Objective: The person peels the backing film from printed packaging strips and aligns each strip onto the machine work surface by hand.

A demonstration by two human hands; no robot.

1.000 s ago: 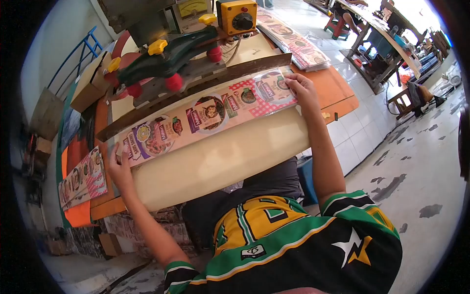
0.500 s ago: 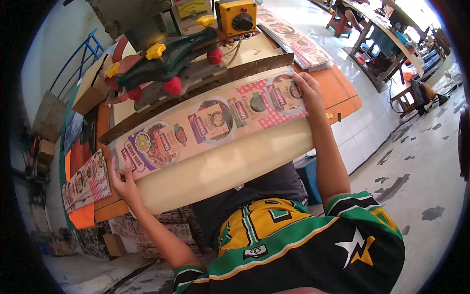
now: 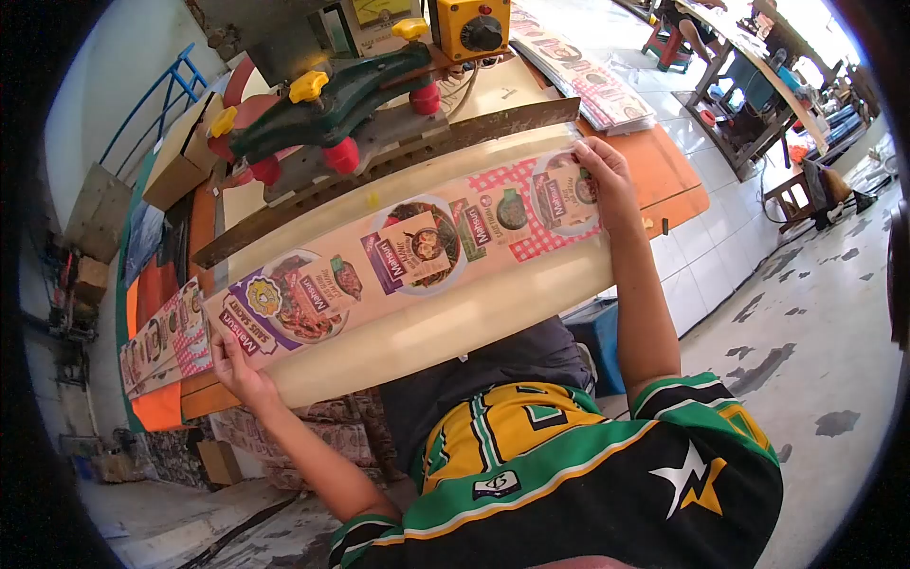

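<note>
A long printed sheet [image 3: 377, 248] with food pictures and "Mahsuri" labels is stretched between my hands in the head view. My left hand [image 3: 243, 373] pinches its left end, and my right hand [image 3: 604, 173] grips the right end, thumb on top. Beneath the sheet is a smooth cream-coloured board [image 3: 455, 327] with a rounded front edge. Just behind it runs the brown metal bar [image 3: 379, 177] of a machine. Above the bar sits a dark green clamp frame [image 3: 332, 109] with yellow knobs and red feet.
Small printed sheets [image 3: 171, 341] lie stacked at the left, with another stack [image 3: 597, 90] at the back right on the orange table [image 3: 664, 180]. A yellow control box [image 3: 471, 28] with a black dial stands on the machine. A cardboard box [image 3: 185, 161] is at the left.
Both hands still hold the sheet's ends. The sheet has come away from the metal bar toward my body, showing a cream strip behind it.
</note>
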